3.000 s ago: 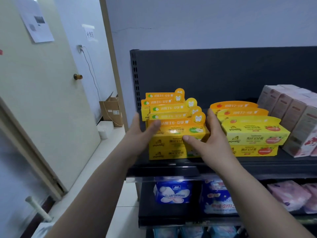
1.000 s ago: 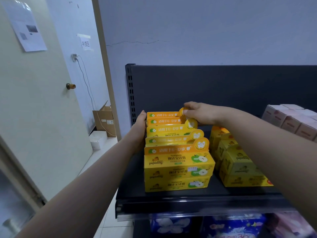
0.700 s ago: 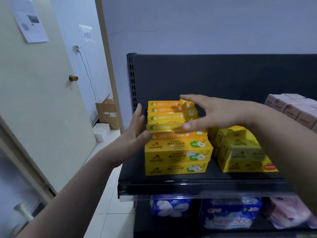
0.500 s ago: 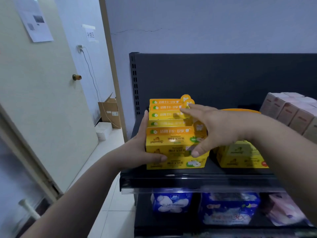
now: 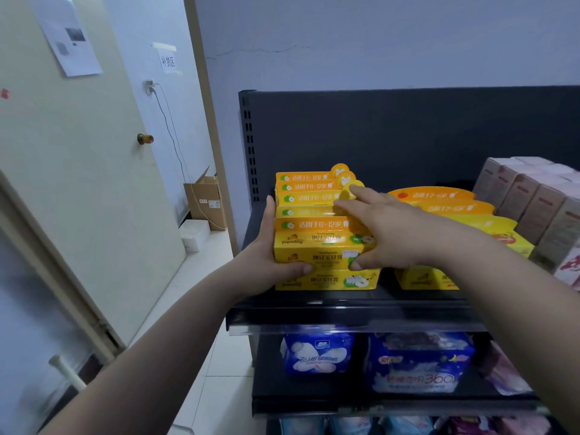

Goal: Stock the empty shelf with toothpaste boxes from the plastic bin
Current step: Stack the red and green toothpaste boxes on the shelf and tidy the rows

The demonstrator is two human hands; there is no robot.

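Yellow toothpaste boxes [image 5: 317,246] stand in a stacked row at the left end of the black top shelf [image 5: 345,312]. My left hand [image 5: 266,262] grips the stack's left side, fingers up the side and thumb across the front. My right hand [image 5: 392,233] holds the front stack's upper right corner, with the thumb on the front face and the fingers lying over the tabs of the boxes behind. A second stack of yellow and orange toothpaste boxes [image 5: 439,208] stands just to the right, partly hidden by my right arm. The plastic bin is out of view.
Pink boxes [image 5: 533,202] fill the shelf's right end. Blue and pink soft packs [image 5: 317,353] lie on the lower shelf. A cream door [image 5: 78,183] is at the left, and a cardboard box [image 5: 207,199] sits on the floor by the wall.
My right hand came forward from the back boxes' tabs onto the front stack. My left hand slid forward along the side and wrapped its thumb across the front.
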